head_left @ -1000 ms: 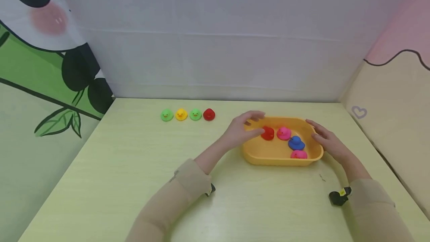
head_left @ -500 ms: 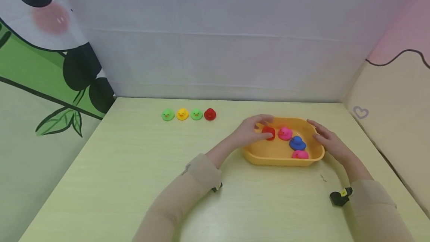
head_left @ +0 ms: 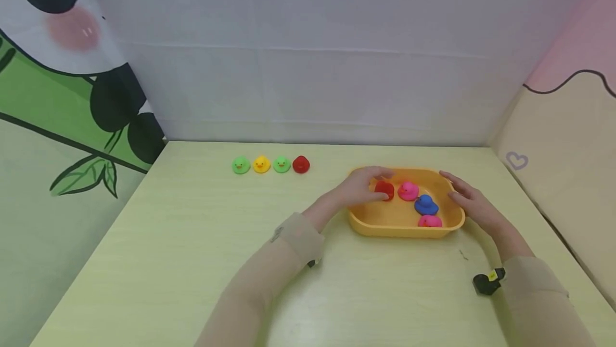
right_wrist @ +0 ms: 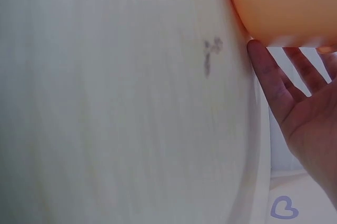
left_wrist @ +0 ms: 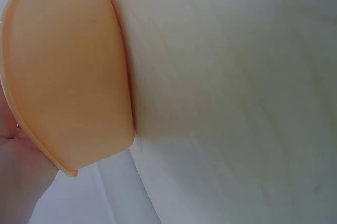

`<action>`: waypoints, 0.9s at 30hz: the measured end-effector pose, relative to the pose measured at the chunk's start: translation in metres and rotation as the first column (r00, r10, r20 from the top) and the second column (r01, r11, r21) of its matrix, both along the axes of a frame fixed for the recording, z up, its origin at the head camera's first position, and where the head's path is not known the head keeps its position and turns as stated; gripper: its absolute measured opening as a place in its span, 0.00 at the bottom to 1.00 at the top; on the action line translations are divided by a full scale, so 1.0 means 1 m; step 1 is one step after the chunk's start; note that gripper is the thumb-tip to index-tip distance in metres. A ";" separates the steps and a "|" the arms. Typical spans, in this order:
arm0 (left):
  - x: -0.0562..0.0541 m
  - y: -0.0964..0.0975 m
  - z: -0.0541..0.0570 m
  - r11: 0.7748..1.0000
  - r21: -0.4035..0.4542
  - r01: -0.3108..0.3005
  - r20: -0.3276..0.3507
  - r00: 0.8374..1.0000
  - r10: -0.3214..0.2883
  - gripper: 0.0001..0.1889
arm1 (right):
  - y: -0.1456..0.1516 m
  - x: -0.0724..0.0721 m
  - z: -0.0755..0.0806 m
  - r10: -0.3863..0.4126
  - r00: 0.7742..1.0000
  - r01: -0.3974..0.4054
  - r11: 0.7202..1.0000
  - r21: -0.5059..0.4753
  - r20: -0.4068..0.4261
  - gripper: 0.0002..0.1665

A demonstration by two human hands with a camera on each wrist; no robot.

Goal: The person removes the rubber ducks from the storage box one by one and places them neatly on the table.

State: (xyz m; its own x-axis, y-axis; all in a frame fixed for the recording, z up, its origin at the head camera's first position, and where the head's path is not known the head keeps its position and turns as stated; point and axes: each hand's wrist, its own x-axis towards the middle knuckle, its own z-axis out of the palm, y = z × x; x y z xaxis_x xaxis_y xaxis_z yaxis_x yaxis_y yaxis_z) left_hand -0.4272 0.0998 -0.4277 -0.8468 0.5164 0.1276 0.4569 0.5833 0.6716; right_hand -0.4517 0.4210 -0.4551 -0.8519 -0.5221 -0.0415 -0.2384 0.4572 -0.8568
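Observation:
A yellow plastic basin (head_left: 385, 229) stands on the table, holding a red rubber duck (head_left: 387, 189), two pink ducks (head_left: 408, 191) and a blue duck (head_left: 425, 205). My left hand (head_left: 358, 186) reaches over its left rim. The thumb and fingers are spread around the red duck, with the thumb overlapping its front; whether they press on it cannot be seen. At the opposite end, my right hand (head_left: 474, 205) rests against the rim with extended fingers. In the right wrist view, fingertips (right_wrist: 258, 50) meet the basin's outer wall; the left wrist view hides the left fingertips behind the basin.
Along the back of the table, a row of ducks runs left to right: green (head_left: 241, 165), yellow (head_left: 261, 164), green (head_left: 281, 164) and red (head_left: 301, 164). A pale wall (head_left: 327, 90) rises behind them. Printed panels flank the table on both sides.
My left hand has moved right and slightly down, so its thumb and fingers now surround the red duck. The right hand, basin and ducks stay where they were.

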 end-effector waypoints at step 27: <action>-0.010 0.014 0.002 0.939 -0.344 -0.008 0.033 0.999 0.021 0.32 | 0.002 -0.001 0.000 -0.003 1.000 0.003 1.000 0.015 0.007 0.34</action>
State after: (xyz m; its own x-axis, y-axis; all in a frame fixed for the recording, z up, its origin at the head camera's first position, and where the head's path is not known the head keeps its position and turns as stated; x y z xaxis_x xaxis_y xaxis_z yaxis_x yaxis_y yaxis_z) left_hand -0.4377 0.1138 -0.4261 -0.8553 0.5110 -0.0857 0.4262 0.7879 0.4445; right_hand -0.4526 0.4225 -0.4553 -0.8530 -0.5190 -0.0554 -0.2310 0.4705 -0.8516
